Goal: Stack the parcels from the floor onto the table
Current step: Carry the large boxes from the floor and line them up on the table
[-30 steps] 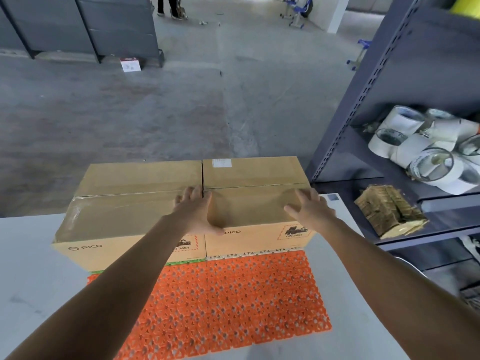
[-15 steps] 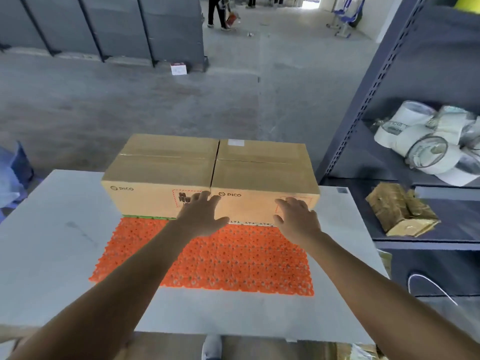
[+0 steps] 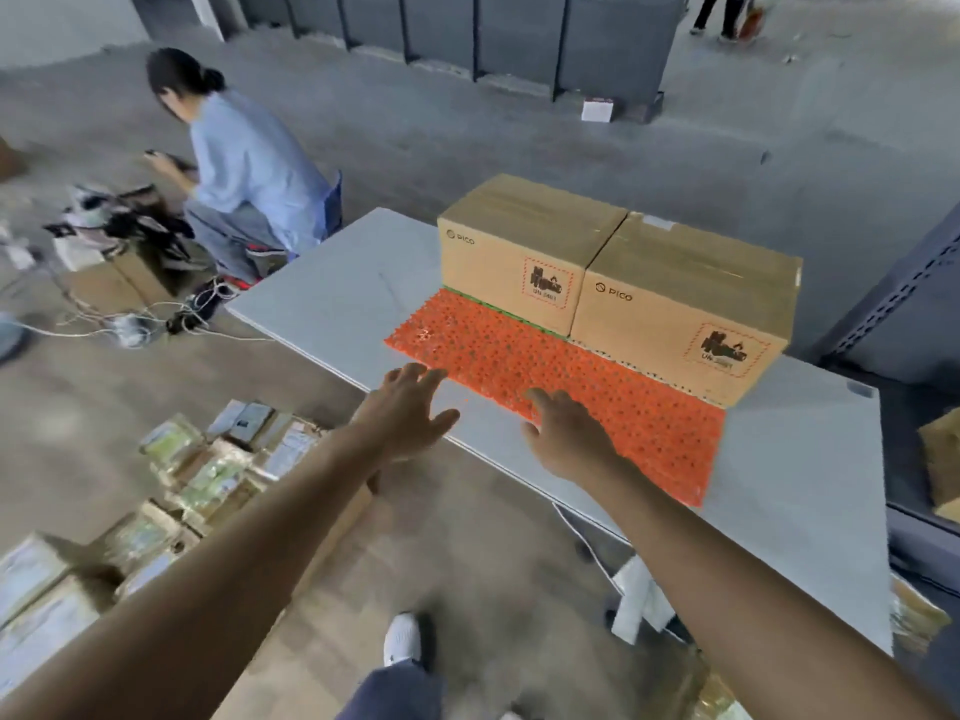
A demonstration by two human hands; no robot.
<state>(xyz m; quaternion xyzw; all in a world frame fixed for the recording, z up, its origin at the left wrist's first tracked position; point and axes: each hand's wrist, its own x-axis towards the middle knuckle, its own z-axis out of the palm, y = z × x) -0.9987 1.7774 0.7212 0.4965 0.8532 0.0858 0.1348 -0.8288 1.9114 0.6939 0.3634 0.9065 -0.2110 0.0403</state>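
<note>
Two PICO cartons sit side by side at the far edge of the orange mat on the table; more parcels lie on the floor, near left of the table; both your left hand and right hand hover spread and empty over the table's near edge; the parcels lie low and left of your left hand; to fetch one cleanly, turn left, bend, grip opposite sides, lift level.

head view, angled down over table
</note>
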